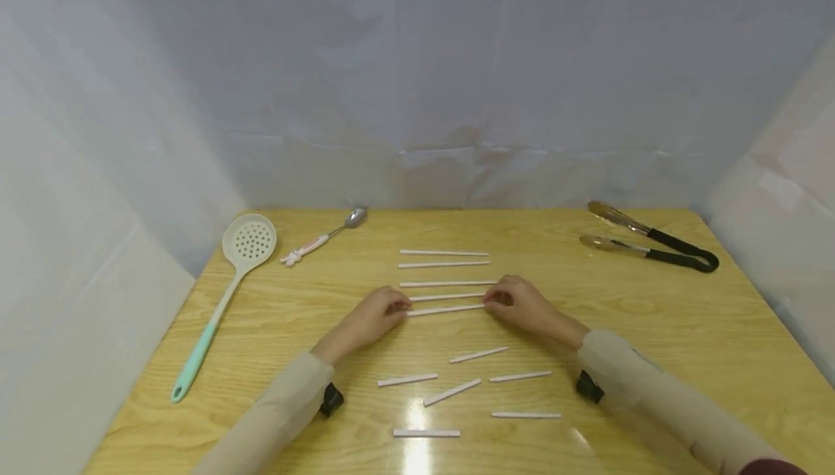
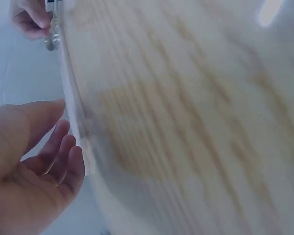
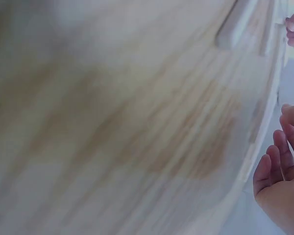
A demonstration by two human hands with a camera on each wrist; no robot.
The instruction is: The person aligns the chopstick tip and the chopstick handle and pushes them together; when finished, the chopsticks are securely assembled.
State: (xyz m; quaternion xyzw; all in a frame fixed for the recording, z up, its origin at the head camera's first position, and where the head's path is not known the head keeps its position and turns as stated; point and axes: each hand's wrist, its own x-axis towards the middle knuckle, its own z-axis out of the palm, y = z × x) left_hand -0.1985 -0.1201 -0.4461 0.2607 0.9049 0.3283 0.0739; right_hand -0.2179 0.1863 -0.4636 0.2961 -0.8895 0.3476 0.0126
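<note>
Several long thin white sticks lie in a row, roughly parallel, across the middle of the table. The nearest white stick [image 1: 446, 310] stretches between both hands. My left hand [image 1: 376, 315] pinches its left end with thumb and fingertips, and my right hand [image 1: 527, 308] pinches its right end. Just beyond it, another white stick [image 1: 446, 296] has its ends close to the fingers of both hands. In the left wrist view the left hand [image 2: 39, 161] has its thumb above curved fingers at the table's surface. The right wrist view shows the right hand [image 3: 281, 161] similarly bent.
Several shorter white sticks [image 1: 452, 392] lie scattered nearer the front of the wooden table [image 1: 652, 417]. At the left are a slotted skimmer [image 1: 225, 297] with a mint handle and a spoon [image 1: 334, 232]. Black-handled tongs [image 1: 678, 250] lie spread at the back right.
</note>
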